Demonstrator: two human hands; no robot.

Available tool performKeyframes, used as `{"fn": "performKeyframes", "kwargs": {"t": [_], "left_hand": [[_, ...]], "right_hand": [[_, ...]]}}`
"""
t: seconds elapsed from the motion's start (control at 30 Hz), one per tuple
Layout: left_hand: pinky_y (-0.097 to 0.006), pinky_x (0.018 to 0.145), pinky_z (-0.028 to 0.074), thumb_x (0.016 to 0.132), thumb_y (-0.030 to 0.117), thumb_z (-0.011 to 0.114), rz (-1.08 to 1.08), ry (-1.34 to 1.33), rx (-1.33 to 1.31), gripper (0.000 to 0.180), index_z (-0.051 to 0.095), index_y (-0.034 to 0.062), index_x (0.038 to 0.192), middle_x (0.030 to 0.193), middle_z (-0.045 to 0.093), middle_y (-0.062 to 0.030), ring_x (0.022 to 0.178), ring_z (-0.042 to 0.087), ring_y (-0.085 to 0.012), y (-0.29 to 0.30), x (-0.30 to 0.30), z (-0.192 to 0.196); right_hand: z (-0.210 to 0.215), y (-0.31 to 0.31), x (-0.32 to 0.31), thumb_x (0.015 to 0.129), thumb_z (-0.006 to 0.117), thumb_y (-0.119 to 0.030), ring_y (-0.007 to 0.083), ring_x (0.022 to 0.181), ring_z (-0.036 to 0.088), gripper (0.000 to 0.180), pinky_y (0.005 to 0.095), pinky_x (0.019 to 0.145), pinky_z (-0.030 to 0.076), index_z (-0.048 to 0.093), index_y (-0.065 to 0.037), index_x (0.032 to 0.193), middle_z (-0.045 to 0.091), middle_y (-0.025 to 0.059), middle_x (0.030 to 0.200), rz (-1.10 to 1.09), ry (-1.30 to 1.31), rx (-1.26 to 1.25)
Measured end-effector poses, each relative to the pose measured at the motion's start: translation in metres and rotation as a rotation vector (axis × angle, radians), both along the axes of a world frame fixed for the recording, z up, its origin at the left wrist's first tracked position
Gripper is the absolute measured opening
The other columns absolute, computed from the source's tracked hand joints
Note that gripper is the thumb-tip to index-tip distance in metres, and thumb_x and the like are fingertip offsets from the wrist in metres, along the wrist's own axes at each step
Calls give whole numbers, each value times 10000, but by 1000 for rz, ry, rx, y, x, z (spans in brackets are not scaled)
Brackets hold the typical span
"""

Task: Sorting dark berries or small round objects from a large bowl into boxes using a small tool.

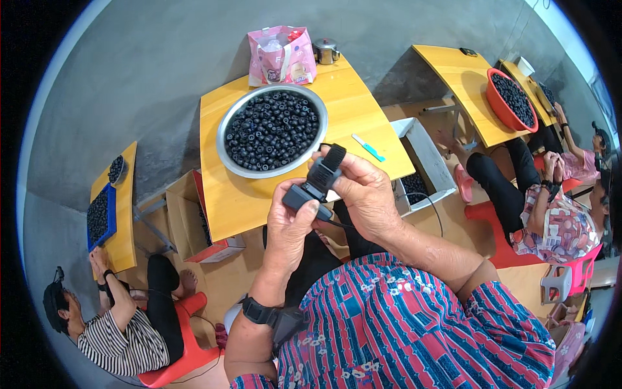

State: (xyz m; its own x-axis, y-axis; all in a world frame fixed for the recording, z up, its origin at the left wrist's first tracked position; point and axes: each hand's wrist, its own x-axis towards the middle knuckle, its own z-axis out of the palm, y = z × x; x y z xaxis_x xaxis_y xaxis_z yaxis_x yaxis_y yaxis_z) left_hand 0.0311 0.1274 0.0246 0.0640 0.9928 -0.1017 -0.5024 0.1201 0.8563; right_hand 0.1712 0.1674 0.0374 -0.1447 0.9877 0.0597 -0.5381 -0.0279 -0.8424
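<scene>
Both of my hands are raised above the near edge of the yellow table [236,211], holding a small dark device with a black strap [326,167]. My left hand [287,223] grips the boxy body from below with thumb and fingers. The strap end is pinched by my right hand [370,194]. A thin black cable hangs near the device. On my left wrist sits a similar black strapped unit [259,312]. Just beyond my hands stands a large metal basin [222,139] heaped with small round black parts [272,126] that have holes in them.
A teal-handled knife [370,150] lies right of the basin. Behind are a pink bag [282,61] and metal pot [326,50]. Boxes [184,214] [437,159] flank the table below. Seated people [123,330] [551,214] are beside other tables with a blue tray [113,217] and red basin [490,100].
</scene>
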Motion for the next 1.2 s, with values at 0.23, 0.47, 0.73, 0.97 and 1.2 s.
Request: {"fn": "performKeyframes", "kwargs": {"t": [0.23, 0.47, 0.73, 0.97, 1.2], "left_hand": [[-264, 760, 543, 909, 56, 604, 4, -20, 14, 382, 414, 84, 1238, 1041, 537, -45, 876, 603, -112, 4, 10, 2], [-362, 862, 527, 927, 53, 570, -27, -15, 63, 341, 423, 128, 1225, 1115, 525, -39, 974, 569, -140, 3, 7, -17], [-310, 819, 517, 906, -1, 577, -18, 68, 73, 356, 428, 106, 1212, 1068, 527, -28, 925, 560, -110, 1, 18, -13], [-259, 859, 498, 886, -42, 568, -39, 51, 81, 377, 415, 58, 1215, 1102, 512, -42, 984, 545, -91, 4, 24, -19], [-324, 1019, 403, 880, -71, 533, 27, 208, 237, 552, 373, 52, 1395, 1287, 451, -49, 1208, 457, -142, 5, 18, -17]], "right_hand": [[0, 16, 12, 934, 542, -10, 193, 1172, 569, 357, 335, 1024, 437, 538, 5, 1290, 600, 118, 1254, 100, -141, 212], [0, 15, 15, 936, 522, 12, 182, 1185, 553, 393, 324, 1026, 427, 498, 6, 1328, 581, 114, 1279, 209, -172, 58], [-16, 21, 21, 958, 514, -32, 177, 1114, 605, 328, 300, 965, 472, 556, -1, 1282, 612, 105, 1240, 122, -359, 282], [-8, 19, 29, 845, 610, 24, 257, 1123, 614, 340, 339, 955, 486, 645, -46, 1176, 625, 134, 1230, -22, -933, 664], [-3, 10, 25, 726, 664, 29, 324, 1140, 595, 463, 393, 971, 489, 637, -69, 1178, 602, 157, 1252, -106, -1053, 957]]}}
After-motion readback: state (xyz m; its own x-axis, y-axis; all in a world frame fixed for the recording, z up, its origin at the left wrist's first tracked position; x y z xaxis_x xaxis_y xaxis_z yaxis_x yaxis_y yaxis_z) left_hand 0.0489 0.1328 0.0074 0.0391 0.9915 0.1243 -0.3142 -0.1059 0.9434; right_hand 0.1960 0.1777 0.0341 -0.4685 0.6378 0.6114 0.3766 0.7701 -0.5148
